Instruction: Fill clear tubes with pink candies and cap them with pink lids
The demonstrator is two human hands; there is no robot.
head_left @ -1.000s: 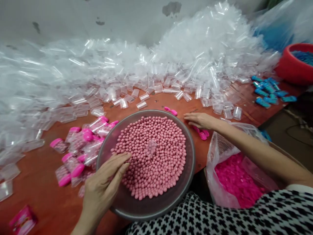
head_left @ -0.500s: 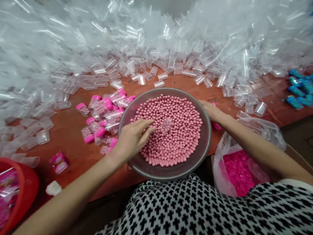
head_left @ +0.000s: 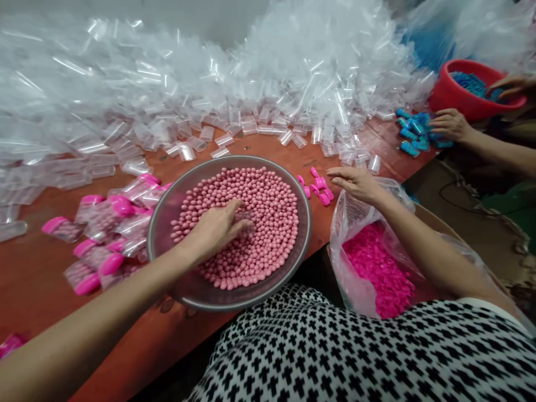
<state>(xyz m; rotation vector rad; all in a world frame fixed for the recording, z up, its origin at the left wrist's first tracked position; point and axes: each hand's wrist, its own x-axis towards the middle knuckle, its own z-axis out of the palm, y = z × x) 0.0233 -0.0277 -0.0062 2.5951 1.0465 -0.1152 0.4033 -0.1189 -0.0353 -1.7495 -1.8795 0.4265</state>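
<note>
Pink beads [head_left: 270,223] lie under the half-curled left hand [head_left: 215,231], grip unclear, seemingly scooping; lifting calls for steadiness. The right hand [head_left: 357,183] hangs open beside caps [head_left: 320,183].

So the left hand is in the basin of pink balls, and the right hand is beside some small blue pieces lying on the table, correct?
Not quite: the small pieces beside the right hand are bright pink, not blue, as the head view shows. The left hand is in the basin of pink balls, as you said.
</note>
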